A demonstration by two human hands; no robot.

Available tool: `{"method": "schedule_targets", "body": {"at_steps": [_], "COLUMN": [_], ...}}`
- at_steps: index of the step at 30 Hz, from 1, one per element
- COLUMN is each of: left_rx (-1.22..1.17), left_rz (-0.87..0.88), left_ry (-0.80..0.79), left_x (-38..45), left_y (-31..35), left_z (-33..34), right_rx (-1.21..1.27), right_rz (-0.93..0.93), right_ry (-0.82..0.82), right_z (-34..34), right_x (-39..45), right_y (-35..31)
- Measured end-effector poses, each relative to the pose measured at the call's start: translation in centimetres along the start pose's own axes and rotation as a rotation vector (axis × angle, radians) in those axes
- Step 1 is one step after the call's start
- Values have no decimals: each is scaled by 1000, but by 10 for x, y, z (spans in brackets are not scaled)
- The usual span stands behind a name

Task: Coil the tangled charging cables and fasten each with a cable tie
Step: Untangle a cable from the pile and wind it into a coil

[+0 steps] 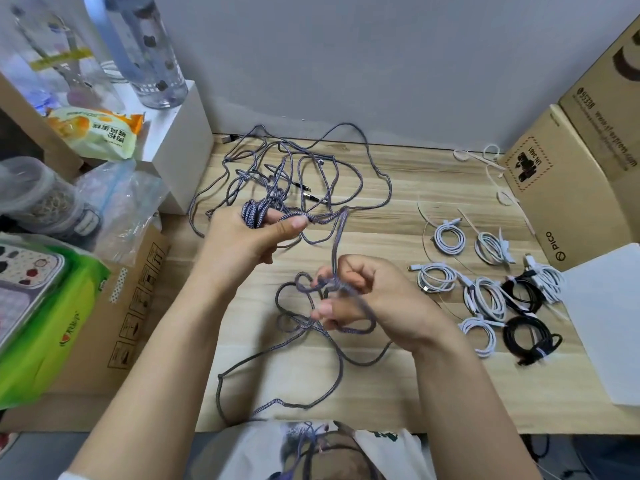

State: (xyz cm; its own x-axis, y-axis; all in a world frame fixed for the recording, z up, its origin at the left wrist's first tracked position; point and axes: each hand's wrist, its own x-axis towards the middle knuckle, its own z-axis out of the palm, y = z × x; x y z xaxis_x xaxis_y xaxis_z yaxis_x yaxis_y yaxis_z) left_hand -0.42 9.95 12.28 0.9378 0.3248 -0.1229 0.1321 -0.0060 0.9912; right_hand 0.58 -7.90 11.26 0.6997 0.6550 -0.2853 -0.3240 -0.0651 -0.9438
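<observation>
Left hand (254,233) w/ fingers clamped on a wound bundle of grey-purple braided cable (254,214), above the light wood bench (398,393). Right hand (363,299) fingers curled round a loop of it, prob. pinching; blurred. Far right: tied white and black cable coils (485,299) on bench.

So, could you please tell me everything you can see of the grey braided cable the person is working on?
The grey braided cable looks woven, grey-purple, and still mostly tangled. Loose loops sprawl across the wooden table towards the wall, with dark plug ends among them. The left hand holds a small wound bundle of it, thumb pinching a strand. The right hand grips another stretch, with loops below it. One strand trails off the near table edge towards the person's lap.
</observation>
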Motion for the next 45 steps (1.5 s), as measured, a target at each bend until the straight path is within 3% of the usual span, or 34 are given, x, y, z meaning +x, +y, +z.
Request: {"method": "schedule_targets", "body": {"at_steps": [5,10,12,15,18,23,26,30,32,39,42,45], "left_rx": [-38,-48,-41,-57,-57,-88,-155,-294,-351,-519,-529,-515], "left_rz": [88,156,137,78,41,14,-31,-72,-89,-131,-125,-130], "left_ry": [150,351,358,371,373,383,410,438,432,454,466,468], "left_x": [3,14,16,18,21,26,32,40,42,39,37,36], "left_y": [1,-7,-11,-20,-28,-36,-36,-35,-35,-33,-34,-37], "left_z": [-3,-15,-16,-13,-12,-10,-18,-36,-43,-44,-39,-33], "right_rx": [-72,-243,-76,540,1034,1259,943,-8,-339,-436,-602,-668], "right_rz": [218,373,306,108,-35,-256,-228,-180,-152,-5,245,520], "right_ry": [-11,195,347,541,489,289,136,84,115,337,459,370], "right_z": [5,-9,-14,-20,-22,-22,-20,-24,-25,-53,-71,-66], "right_x": [3,13,15,19,20,20,17,10,6,14,30,37], "right_y": [0,17,22,19,3,-16,-27,-39,-52,-38,5,46]}}
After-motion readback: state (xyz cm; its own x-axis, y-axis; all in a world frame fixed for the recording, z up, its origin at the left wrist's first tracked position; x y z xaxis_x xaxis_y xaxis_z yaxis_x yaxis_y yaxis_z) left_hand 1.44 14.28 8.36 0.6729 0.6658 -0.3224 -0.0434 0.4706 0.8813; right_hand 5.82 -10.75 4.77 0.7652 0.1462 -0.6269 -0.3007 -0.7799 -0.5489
